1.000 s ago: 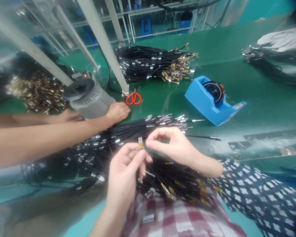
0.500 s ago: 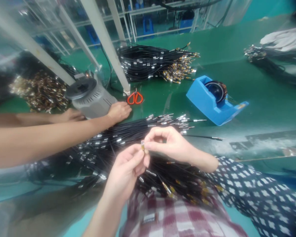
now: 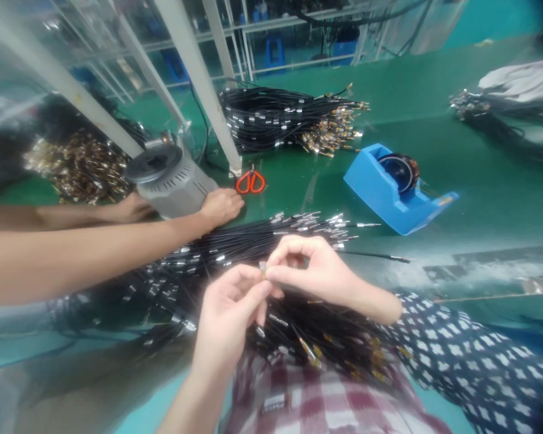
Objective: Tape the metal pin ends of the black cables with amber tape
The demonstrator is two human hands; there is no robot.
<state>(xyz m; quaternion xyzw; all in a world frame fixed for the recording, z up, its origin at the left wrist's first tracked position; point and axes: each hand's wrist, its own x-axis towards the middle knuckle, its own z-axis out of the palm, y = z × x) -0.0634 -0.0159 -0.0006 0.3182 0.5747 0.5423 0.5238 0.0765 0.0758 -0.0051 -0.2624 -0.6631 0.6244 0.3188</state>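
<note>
My left hand (image 3: 233, 310) and my right hand (image 3: 314, 270) meet in front of me, fingertips close together. Between their thumbs and forefingers is a cable end (image 3: 263, 270), pale at the top and amber lower down. It is small and partly covered by my fingers, and I cannot see where its cable runs. Both hands are closed in a pinch on it. Beneath and behind them lie black cables (image 3: 235, 241) with silvery tips. More cables with amber ends (image 3: 317, 352) lie just below my hands, close to my checked clothing.
A blue tape dispenser (image 3: 375, 196) with brown tape stands at right. Orange-handled scissors (image 3: 250, 182) lie by a white post (image 3: 203, 78). Another person's hand (image 3: 221, 206) rests by a grey machine (image 3: 172, 181). Another cable bundle (image 3: 271, 123) lies behind; white gloves (image 3: 520, 81) are far right.
The fingers of my left hand have shifted slightly around the cable end, while my right hand keeps its pinch. The whole view has moved a little; the other person's hands stay by the machine.
</note>
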